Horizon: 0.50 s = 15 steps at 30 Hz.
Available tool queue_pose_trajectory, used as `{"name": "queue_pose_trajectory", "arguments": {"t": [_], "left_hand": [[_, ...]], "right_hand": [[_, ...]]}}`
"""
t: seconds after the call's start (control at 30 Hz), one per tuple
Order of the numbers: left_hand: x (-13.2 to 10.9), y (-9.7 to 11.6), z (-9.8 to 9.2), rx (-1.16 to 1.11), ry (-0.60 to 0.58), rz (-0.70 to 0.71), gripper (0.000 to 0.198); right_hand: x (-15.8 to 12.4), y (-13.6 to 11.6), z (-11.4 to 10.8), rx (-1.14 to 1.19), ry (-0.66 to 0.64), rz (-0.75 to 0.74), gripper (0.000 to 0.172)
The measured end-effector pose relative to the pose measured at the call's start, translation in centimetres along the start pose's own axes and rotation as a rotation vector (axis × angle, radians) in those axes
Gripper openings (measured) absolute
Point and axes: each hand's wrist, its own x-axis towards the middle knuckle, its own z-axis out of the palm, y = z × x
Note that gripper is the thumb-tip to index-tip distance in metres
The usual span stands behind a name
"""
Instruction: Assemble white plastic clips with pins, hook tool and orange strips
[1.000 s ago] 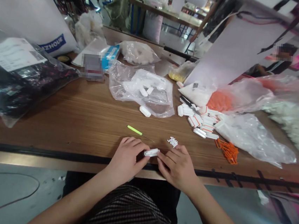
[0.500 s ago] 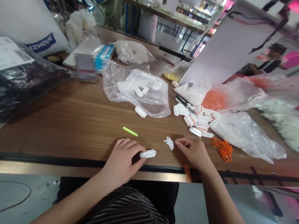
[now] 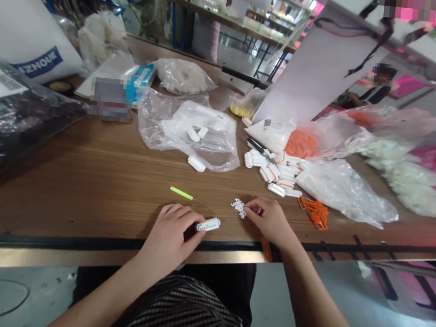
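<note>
Left fingers (image 3: pixel 182 216) closed on one white strip (image 3: pixel 208 225), right fingers (image 3: pixel 254 205) pinched beside tiny white bits (image 3: pixel 239 208) (uncountable)

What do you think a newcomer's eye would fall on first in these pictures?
Probably the bare hands at the near edge of the brown wooden table: the left hand holds a white plastic bar, the right hand rests beside a heap of tiny white pieces. Further right lie orange plastic links.
</note>
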Motion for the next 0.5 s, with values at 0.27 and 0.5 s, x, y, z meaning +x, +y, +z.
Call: {"name": "queue_pose_trajectory", "arguments": {"t": [0.27,0.5], "left_hand": [[-0.2,0.3,-0.2,0.003,0.004,0.002,0.001],[0.0,0.2,-0.1,-0.019,0.007,0.010,0.002]], "right_hand": [[-1.8,-1.9,0.9,0.221,0.057,-0.049,0.018],[-2.5,-6.1,2.5,0.223,-0.074,-0.261,0.013]]}}
